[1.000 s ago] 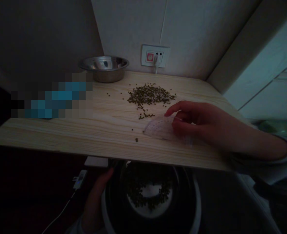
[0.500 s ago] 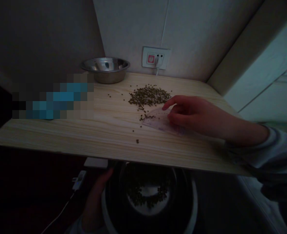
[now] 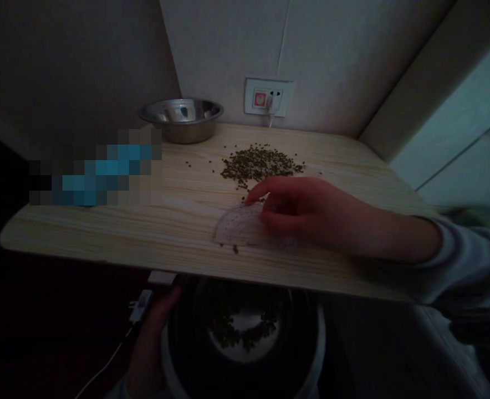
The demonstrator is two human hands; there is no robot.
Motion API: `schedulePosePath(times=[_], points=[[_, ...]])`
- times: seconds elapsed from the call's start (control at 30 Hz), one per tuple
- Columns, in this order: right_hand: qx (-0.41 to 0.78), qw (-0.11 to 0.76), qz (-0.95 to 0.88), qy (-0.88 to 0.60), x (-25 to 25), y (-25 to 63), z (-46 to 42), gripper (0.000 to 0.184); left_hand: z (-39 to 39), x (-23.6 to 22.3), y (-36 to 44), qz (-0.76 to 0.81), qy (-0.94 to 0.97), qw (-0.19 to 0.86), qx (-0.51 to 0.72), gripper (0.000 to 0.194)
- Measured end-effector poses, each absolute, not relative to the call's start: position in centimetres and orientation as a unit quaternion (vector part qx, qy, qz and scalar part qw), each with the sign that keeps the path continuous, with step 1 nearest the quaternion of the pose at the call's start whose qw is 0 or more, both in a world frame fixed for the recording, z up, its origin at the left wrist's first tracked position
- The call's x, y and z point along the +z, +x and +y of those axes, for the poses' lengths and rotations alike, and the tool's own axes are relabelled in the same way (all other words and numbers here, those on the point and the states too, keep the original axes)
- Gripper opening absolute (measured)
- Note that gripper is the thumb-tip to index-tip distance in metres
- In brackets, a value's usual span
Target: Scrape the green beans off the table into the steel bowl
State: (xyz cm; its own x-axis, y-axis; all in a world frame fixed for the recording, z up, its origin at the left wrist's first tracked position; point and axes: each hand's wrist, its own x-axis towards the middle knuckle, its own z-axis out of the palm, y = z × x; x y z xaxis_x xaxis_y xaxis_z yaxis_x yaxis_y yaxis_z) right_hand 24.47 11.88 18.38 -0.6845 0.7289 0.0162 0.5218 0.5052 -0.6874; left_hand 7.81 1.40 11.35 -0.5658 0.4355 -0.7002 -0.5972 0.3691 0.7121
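My right hand (image 3: 303,213) grips a clear plastic protractor (image 3: 234,227), its fingers closed on the upper side. The protractor is tilted low over the wooden tabletop (image 3: 124,233), close to the front edge. Behind it spreads a pile of small green-brown beans (image 3: 257,163), with a few loose ones near the protractor's straight side. Below the table edge, my left hand (image 3: 151,338) wraps the left side of a dark-looking metal bowl (image 3: 320,338). Beans lie in the bottom of that bowl. The left fingertips are partly hidden in shadow.
A second steel bowl (image 3: 187,133) stands at the back left of the table, near a blurred blue object (image 3: 107,169). A wall socket (image 3: 269,97) holds a plug at the back. A white charger with a cable (image 3: 141,305) hangs below the left front edge.
My right hand has moved the protractor left and toward the front edge, away from the pile. My left hand still holds the bowl beneath the edge.
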Motion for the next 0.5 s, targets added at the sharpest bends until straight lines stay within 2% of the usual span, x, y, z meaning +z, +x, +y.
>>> schedulePosePath(times=[0.23, 0.5], points=[[0.377, 0.128, -0.865, -0.306, 18.6, 24.4, 10.1, 0.023, 1.8, 12.6, 8.3, 0.696, -0.043, 0.47, 0.541, 0.04], [0.388, 0.072, -0.865, -0.309, 18.8, 25.5, 8.4, 0.022, 1.5, 12.4, 9.2, 0.627, -0.044, 0.485, 0.608, 0.051]])
